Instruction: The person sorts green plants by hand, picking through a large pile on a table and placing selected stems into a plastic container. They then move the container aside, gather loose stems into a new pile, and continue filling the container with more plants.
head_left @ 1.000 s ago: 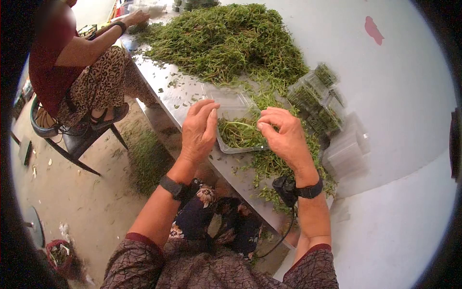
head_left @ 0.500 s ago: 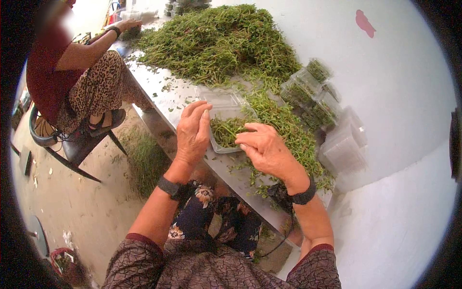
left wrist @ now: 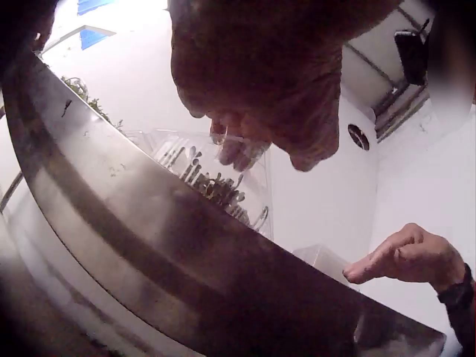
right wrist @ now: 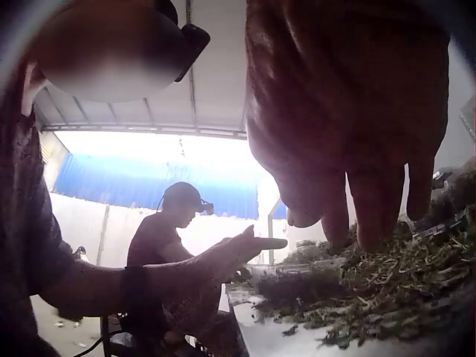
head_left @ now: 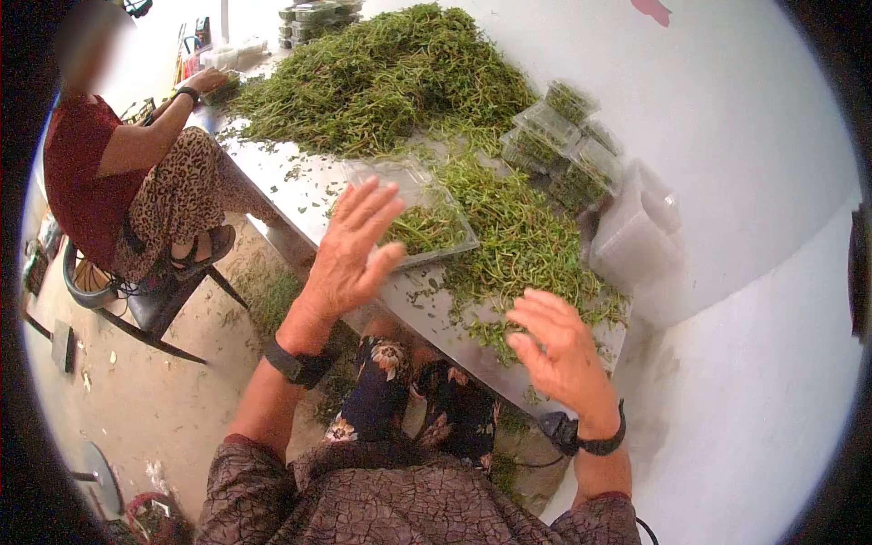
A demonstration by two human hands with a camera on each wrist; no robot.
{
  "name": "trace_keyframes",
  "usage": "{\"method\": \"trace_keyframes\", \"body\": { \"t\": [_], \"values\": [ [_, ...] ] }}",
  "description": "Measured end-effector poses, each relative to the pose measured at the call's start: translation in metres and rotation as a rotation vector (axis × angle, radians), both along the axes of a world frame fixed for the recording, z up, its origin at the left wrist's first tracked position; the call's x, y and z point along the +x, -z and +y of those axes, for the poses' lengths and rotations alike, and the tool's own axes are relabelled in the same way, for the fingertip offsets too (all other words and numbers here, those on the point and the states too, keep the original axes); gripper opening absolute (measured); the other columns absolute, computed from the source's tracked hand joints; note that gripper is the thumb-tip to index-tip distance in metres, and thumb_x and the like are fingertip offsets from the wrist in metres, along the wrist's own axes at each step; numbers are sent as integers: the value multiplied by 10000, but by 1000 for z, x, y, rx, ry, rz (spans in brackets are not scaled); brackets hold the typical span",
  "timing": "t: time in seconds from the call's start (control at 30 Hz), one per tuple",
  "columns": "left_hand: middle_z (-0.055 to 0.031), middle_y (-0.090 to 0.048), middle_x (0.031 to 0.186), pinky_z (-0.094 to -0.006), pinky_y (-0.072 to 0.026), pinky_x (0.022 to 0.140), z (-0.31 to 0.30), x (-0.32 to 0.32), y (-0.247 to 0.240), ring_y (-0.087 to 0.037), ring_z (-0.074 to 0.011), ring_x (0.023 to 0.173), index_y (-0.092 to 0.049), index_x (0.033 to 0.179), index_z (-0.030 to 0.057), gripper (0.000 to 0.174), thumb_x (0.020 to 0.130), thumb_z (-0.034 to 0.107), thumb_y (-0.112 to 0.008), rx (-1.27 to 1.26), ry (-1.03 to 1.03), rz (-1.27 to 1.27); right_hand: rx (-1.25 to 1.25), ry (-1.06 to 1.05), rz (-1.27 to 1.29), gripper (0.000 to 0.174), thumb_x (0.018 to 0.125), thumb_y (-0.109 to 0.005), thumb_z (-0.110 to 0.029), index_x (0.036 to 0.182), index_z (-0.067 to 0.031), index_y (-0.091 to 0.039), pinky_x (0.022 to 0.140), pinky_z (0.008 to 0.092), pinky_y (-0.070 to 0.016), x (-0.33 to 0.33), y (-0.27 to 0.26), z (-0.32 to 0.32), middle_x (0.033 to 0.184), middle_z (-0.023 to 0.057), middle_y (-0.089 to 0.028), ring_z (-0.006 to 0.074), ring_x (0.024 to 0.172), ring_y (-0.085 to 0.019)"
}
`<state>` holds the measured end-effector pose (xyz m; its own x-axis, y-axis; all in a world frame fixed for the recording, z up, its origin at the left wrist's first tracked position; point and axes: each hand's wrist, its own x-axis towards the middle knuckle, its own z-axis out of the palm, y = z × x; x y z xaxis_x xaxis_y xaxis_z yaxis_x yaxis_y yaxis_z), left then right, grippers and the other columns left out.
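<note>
Hovering at the clear tray (head_left: 404, 174)'s near-left corner, the left hand (head_left: 350, 245) splays empty fingers; the right hand (head_left: 563, 350), fingers apart, hangs well off the tray's near-right. A stray brush could knock its herbs (head_left: 422, 227) off the table (head_left: 413, 304) edge. Half a second ago, the right hand was pinching over the tray.

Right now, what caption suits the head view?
Left hand open at a clear tray of green sprigs, right hand open by the loose pile on a steel table.
</note>
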<state>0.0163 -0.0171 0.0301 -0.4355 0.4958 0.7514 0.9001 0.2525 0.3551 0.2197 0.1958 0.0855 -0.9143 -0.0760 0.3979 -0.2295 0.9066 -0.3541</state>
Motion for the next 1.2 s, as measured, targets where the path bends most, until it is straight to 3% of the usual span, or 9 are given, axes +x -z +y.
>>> {"method": "trace_keyframes", "body": {
  "t": [0.1, 0.23, 0.37, 0.5, 0.57, 0.83, 0.97, 1.03, 1.2],
  "values": [
    [-161, -521, 1302, -508, -174, 1137, 6, 8, -8, -384, -351, 1302, -582, 1197, 23, 488, 880, 392, -544, -261, 31, 94, 20, 72, -40, 232, 796, -657, -138, 977, 6, -646, 962, 442, -410, 20, 5, -6, 1042, 172, -637, 354, 1104, -540],
    [-131, -620, 1149, -525, -209, 1129, 3, 3, -9, -476, -339, 1228, -638, 1074, 21, 391, 794, 287, -698, -347, 129, -29, -9, 110, -55, 214, 785, -670, -131, 949, 5, -647, 955, 437, -415, 35, 22, -7, 1053, 170, -637, 349, 1102, -544],
    [-119, -643, 1095, -523, -220, 1126, 2, 3, -21, -503, -336, 1198, -657, 1024, 23, 355, 776, 270, -722, -362, 136, -13, -116, 140, -27, 198, 787, -667, -128, 935, 4, -649, 950, 440, -419, 40, 38, -9, 1057, 167, -639, 343, 1094, -553],
    [-151, -618, 1140, -528, -225, 1116, 14, 10, -41, -459, -343, 1233, -636, 1040, 17, 369, 814, 305, -675, -314, 87, 85, -182, 198, 18, 167, 787, -660, -111, 912, 0, -647, 949, 444, -420, 41, 49, -8, 1060, 162, -641, 334, 1097, -557],
    [-140, -553, 1278, -516, -163, 1143, 23, 12, -47, -420, -351, 1275, -606, 1145, 26, 433, 850, 343, -625, -371, 151, 84, -201, 204, 40, 158, 786, -657, -105, 906, -2, -646, 949, 444, -420, 41, 52, -10, 1062, 161, -641, 332, 1102, -555],
    [-142, -567, 1268, -515, -144, 1143, 39, 9, -41, -397, -332, 1299, -619, 1140, 7, 411, 956, 335, -454, -698, 130, -66, -284, 268, 129, 134, 776, -642, -48, 905, -17, -650, 965, 417, -412, 42, 64, -15, 1066, 134, -648, 312, 1086, -573],
    [-136, -553, 1294, -492, -160, 1142, 27, 2, -37, -384, -321, 1315, -612, 1160, 9, 418, 967, 334, -435, -540, 140, -95, -261, 246, 124, 130, 778, -639, -37, 905, -15, -654, 959, 411, -420, 43, 62, -13, 1068, 128, -652, 303, 1084, -580],
    [-147, -537, 1315, -465, -193, 1132, 13, -7, -30, -372, -315, 1328, -603, 1187, 15, 424, 979, 327, -403, -173, 92, -216, -283, 268, 132, 124, 784, -640, -38, 903, -9, -657, 959, 405, -425, 43, 63, -15, 1071, 130, -653, 304, 1088, -580],
    [-157, -549, 1284, -347, -407, 987, -9, -18, -4, -519, -274, 1185, -619, 1141, -3, 385, 986, 284, -413, 255, -15, -534, -282, 263, 71, 154, 789, -640, -30, 938, 0, -664, 967, 411, -433, 44, 58, -13, 1095, 147, -648, 313, 1105, -573]
  ]
}}
